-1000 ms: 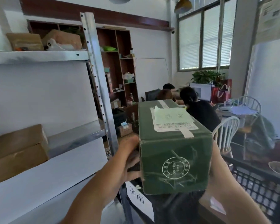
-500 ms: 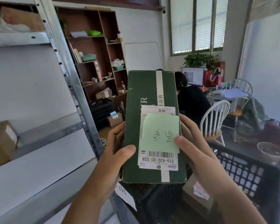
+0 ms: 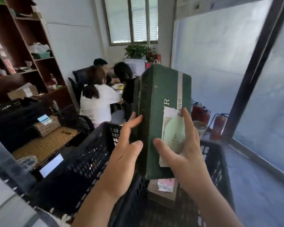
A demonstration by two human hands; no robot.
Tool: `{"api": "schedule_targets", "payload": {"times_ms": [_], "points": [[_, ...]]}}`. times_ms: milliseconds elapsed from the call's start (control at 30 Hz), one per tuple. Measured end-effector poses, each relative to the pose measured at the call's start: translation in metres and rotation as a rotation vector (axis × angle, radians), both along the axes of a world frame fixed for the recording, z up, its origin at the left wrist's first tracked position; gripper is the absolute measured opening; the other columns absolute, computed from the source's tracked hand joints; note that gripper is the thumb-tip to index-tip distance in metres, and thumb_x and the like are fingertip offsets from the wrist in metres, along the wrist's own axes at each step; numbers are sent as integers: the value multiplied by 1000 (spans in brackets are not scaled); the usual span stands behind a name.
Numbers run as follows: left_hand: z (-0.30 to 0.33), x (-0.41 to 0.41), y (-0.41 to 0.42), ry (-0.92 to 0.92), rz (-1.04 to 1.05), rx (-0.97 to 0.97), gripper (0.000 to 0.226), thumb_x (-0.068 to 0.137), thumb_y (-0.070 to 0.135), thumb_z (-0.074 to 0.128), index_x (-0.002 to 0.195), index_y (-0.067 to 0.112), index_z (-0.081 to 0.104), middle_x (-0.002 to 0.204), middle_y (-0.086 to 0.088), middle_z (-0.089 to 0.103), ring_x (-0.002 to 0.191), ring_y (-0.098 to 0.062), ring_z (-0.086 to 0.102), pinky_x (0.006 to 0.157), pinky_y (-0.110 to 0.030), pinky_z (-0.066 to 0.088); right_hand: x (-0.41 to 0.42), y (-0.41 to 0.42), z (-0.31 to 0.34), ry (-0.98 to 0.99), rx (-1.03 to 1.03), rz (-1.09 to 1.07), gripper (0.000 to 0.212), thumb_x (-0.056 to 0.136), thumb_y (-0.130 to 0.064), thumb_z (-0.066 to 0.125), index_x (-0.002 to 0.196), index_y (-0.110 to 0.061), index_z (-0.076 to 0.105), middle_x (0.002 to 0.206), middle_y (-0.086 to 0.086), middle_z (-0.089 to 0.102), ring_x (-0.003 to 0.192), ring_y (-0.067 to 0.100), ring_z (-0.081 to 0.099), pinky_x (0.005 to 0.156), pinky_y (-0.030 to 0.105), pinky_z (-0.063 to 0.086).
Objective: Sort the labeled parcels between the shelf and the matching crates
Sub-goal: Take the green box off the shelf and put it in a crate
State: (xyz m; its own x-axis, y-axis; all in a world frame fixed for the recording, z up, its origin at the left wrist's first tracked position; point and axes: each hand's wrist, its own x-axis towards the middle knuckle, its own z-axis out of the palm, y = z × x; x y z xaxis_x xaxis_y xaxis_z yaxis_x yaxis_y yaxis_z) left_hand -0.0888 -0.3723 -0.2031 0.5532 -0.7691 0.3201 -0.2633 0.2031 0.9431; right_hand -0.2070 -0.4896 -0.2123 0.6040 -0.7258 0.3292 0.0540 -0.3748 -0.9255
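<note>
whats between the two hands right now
In the head view, the green parcel sits between them: the left hand lies against its side, the right hand grips its labelled face, above the black crate.

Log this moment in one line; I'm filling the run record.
phase: carrying | green box upright over black crate | right hand grips | left hand steadies side

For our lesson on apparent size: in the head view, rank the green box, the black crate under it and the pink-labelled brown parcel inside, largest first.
1. black crate
2. green box, though nearness to the camera enlarges it
3. brown parcel, partly hidden behind the box
</note>
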Motion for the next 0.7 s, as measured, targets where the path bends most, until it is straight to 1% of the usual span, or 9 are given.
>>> {"api": "schedule_targets", "payload": {"times_ms": [33,100,167,267,333,400,467,600,700], "points": [[-6,1,-12,-51,-35,11,50,102,25,40,148,42,45,159,25,40,146,4,38,118,-33,41,-2,-2,0,96,-48,-99,110,70,-78,76,154,-68,6,149,-34,23,139,-6,29,104,22,34],[-18,-4,-34,-149,-82,36,52,99,29,33,146,49,43,164,29,28,153,7,22,127,-40,24,-6,-6,-2,222,-80,-279,121,56,-87,70,153,-66,0,150,-31,17,142,1,24,109,32,34],[-30,-15,-51,-180,-130,54,54,99,27,30,147,49,39,165,30,23,153,9,17,129,-36,20,-14,-9,-7,307,-70,-433,120,54,-85,66,153,-64,1,160,-20,18,150,13,24,114,46,39],[-49,-25,-66,-171,-297,132,54,100,31,30,148,56,37,164,32,23,153,9,15,129,-38,20,-32,-13,-22,402,-27,-618,111,58,-77,66,152,-63,9,157,-11,26,149,18,31,114,49,42],[-67,-17,-76,-276,-338,213,54,102,30,36,146,61,35,165,33,18,156,5,5,129,-46,18,-42,-15,-37,494,-36,-728,105,58,-76,65,150,-64,16,159,-6,28,149,21,33,113,55,43],[-87,1,-86,-498,-230,295,62,101,25,48,149,59,31,169,28,11,159,-6,-5,127,-57,21,-46,-18,-54,613,-71,-803,98,61,-75,67,148,-63,23,160,-5,26,148,26,34,112,56,43],[-107,23,-96,-653,-86,419,66,97,25,55,152,51,31,172,15,11,161,-18,-4,123,-66,21,-44,-23,-76,718,-83,-835,96,68,-71,73,150,-58,25,164,-3,22,149,30,31,112,53,40],[-147,66,-108,-699,82,674,67,93,30,60,153,45,32,174,4,13,161,-29,0,120,-71,20,-28,-38,-125,883,-115,-824,101,71,-74,70,157,-51,22,167,9,16,146,38,31,111,56,39],[-173,91,-113,-670,124,805,69,93,30,62,154,44,33,174,1,12,160,-31,6,120,-67,26,-10,-52,-161,998,-123,-780,104,71,-79,64,159,-48,18,168,14,12,141,41,35,107,57,40]]}}
